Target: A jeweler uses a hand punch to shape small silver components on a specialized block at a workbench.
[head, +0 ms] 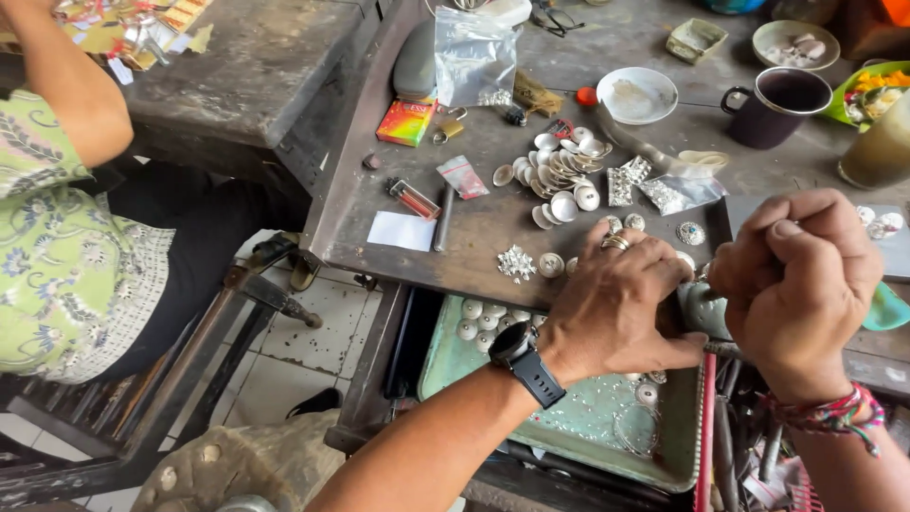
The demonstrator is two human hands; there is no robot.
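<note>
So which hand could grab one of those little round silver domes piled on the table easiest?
Probably the left hand: it lies nearer the pile of round silver domes on the worn wooden workbench, palm down. The right hand is fisted around a thin tool, farther away.
</note>
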